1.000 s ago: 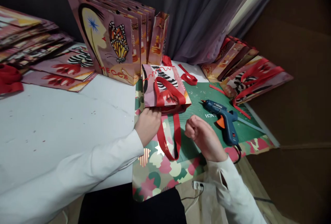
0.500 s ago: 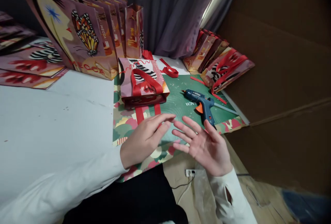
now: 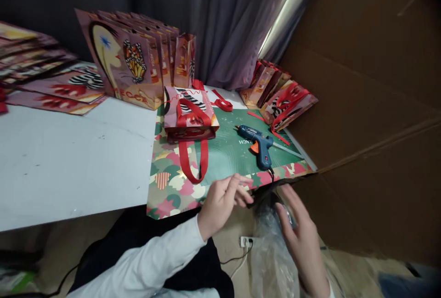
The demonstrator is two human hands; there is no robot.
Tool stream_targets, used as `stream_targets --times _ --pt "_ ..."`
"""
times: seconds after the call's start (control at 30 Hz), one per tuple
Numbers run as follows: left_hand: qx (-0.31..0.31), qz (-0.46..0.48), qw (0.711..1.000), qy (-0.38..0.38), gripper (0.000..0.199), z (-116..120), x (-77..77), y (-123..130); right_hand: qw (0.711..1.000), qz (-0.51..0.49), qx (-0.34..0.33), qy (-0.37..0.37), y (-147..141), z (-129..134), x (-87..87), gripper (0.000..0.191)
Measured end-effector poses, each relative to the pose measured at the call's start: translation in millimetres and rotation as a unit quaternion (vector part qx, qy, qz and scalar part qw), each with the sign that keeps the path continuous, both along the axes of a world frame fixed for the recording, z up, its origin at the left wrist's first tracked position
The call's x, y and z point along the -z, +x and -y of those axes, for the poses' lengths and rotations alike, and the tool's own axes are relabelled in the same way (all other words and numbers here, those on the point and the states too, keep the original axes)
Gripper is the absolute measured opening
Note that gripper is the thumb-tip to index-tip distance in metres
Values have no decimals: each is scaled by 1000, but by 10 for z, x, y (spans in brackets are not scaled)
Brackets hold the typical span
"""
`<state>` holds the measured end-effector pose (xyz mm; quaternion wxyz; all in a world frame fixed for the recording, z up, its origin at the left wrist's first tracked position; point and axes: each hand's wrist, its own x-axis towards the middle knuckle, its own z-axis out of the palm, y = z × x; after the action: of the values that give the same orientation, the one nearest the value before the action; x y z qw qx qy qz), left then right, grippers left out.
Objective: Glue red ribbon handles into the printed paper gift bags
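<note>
My left hand [image 3: 220, 204] is over the front edge of the patterned mat, its fingers loosely bent and apart, with nothing visible in them. Farther right, past the table edge, my right hand [image 3: 299, 231] reaches down with thumb and forefinger spread, beside a clear plastic bag [image 3: 272, 247] hanging below the table. Whether it touches the bag I cannot tell. On the green cutting mat [image 3: 227, 151] lies a blue glue gun [image 3: 260, 144] with an orange trigger. Left of it a printed paper bag [image 3: 189, 109] lies flat, with red ribbon handles [image 3: 184, 165] on both sides.
Unhandled printed bags [image 3: 127, 64] stand in a row at the back left, with flat ones [image 3: 58, 98] beside them. Bags with red ribbons [image 3: 284, 103] are at the back right. A large cardboard sheet [image 3: 372, 105] walls the right side. A power strip [image 3: 246, 242] lies below.
Both hands have moved down and apart, from above the mat to its front edge and beyond. The view has shifted, and the paper bag's front ribbon handle now shows fully.
</note>
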<state>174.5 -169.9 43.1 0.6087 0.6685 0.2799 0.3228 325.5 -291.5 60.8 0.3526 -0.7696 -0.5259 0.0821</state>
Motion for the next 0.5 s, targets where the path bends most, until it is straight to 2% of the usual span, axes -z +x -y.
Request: stream_targets --times 0.03,0.07,0.13,0.2,0.27,0.3,0.33,0.4,0.47,0.5 --pt "20 26 997 -66 65 80 11 76 997 30 35 57 -116 45 -2 54" --pt "50 31 995 -85 70 162 27 155 993 58 26 104 -258 74 20 57" --pt "114 -15 993 -24 71 313 76 281 970 162 -102 149 -529 96 153 57" --pt "130 -81 986 67 60 405 115 302 934 249 -209 147 -657 87 394 59" --pt "116 -117 979 121 53 404 83 178 919 275 -240 146 -584 72 685 62" --pt "115 -118 978 125 58 370 28 70 920 277 -236 148 -490 69 824 61" --pt "126 -106 980 111 66 323 -53 -55 928 268 -218 141 -377 70 945 60" --pt "182 -21 983 27 67 234 -250 -299 965 189 -158 94 -163 86 1108 59" --pt "224 81 970 -46 55 221 -401 -435 990 30 -132 34 -41 117 1146 57" --pt "230 104 967 -32 54 258 -425 -435 988 -55 -141 17 -24 136 1120 54"
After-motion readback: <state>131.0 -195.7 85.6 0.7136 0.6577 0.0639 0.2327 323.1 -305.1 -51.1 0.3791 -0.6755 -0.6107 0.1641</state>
